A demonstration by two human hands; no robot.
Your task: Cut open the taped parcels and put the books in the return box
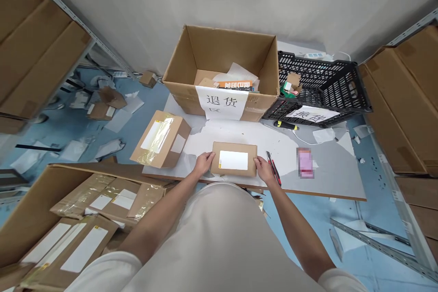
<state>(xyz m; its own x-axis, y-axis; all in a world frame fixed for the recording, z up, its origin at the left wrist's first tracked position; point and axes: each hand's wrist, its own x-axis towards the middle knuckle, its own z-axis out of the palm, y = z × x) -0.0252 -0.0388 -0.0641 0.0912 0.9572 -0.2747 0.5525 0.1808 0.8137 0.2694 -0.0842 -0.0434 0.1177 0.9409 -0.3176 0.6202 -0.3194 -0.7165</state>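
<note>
A small brown cardboard box (pixel 233 145) with a white label on top lies at the front edge of the table, straight ahead of me. My left hand (pixel 204 163) grips its left end and my right hand (pixel 263 169) grips its right end, fingers closed on the cardboard. Just to the right of my right hand lies a red and black utility knife (pixel 274 169) with its blade showing. Left of my left hand stands a larger taped carton (pixel 162 140) with white labels.
Behind the box stand a big open carton (pixel 181 96) with a paper sign and a black plastic crate (pixel 352 98). A black-yellow tool (pixel 286 125) and a blurred pink item (pixel 305 163) lie on the table (pixel 335 178). A large carton of parcels (pixel 37 191) stands at lower left.
</note>
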